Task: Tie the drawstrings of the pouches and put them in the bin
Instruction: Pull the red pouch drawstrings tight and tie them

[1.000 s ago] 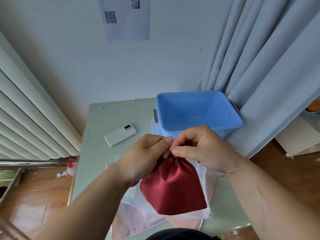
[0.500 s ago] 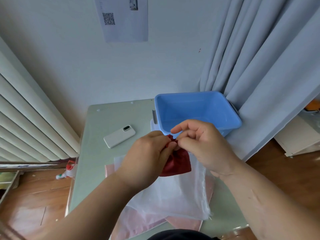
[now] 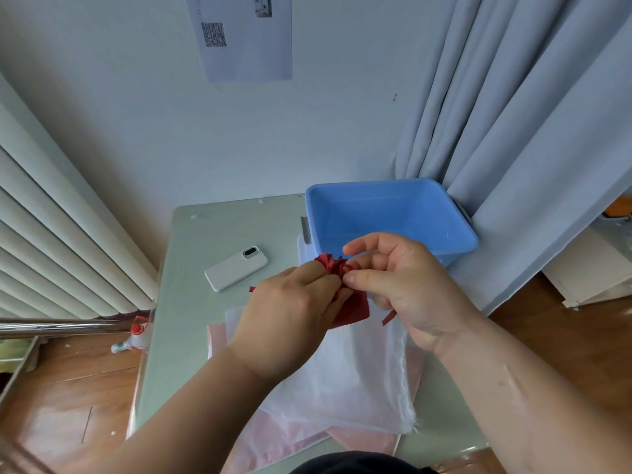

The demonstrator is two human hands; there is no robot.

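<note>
A red satin pouch [image 3: 354, 311] is held above the table, its gathered neck [image 3: 330, 263] bunched between both hands. My left hand [image 3: 290, 313] grips the pouch's neck from the left. My right hand [image 3: 403, 285] pinches the neck and the red drawstring [image 3: 389, 317], whose end dangles below the palm; another string end pokes out left of my left hand. A white mesh pouch [image 3: 345, 381] lies flat under the hands on a pink pouch [image 3: 219, 340]. The blue bin [image 3: 458, 230] stands just beyond the hands, with nothing visible inside.
A white phone [image 3: 236, 268] lies on the pale green table [image 3: 191, 302] at the left. Grey curtains [image 3: 530, 131] hang close behind and right of the bin. A radiator lines the left wall, and a spray bottle [image 3: 131, 338] lies on the wooden floor.
The red pouch hung full length a second ago; now its body is drawn up and mostly hidden behind my hands. My right fingers have spread while pinching the neck and string.
</note>
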